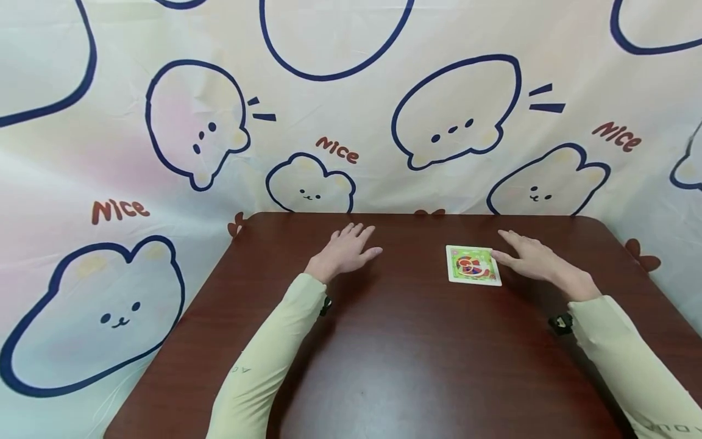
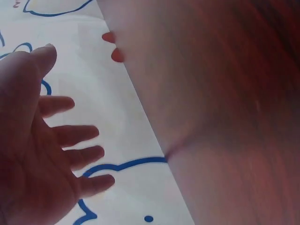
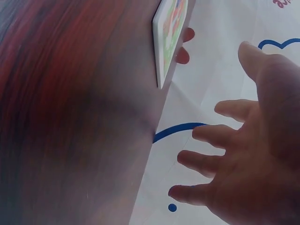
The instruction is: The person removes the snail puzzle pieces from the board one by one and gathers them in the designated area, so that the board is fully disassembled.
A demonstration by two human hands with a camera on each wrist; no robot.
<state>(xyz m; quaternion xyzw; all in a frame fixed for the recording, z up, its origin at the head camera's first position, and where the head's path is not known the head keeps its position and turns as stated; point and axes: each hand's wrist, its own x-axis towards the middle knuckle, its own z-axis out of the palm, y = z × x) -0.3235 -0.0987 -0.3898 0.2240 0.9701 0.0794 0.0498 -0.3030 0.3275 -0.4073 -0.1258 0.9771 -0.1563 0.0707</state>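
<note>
A flat square board (image 1: pixel 474 266) with a white edge and a green, red and yellow picture lies on the brown table (image 1: pixel 384 341), right of the middle. My right hand (image 1: pixel 529 256) hovers just right of it, fingers spread, its thumb tip overlapping the board's corner in the head view. The right wrist view shows that hand (image 3: pixel 243 154) holding nothing, with the board (image 3: pixel 171 33) edge-on beyond it. Left of the board, my left hand (image 1: pixel 344 251) is held over the far part of the table, fingers spread. In the left wrist view its palm (image 2: pixel 37 164) is bare.
A pale cloth (image 1: pixel 351 122) printed with blue-outlined bear shapes and the word "Nice" hangs behind the table and along its sides. Dark wrist devices (image 1: pixel 562 324) sit at the cuffs of both light sleeves. The table's far edge runs just beyond the hands.
</note>
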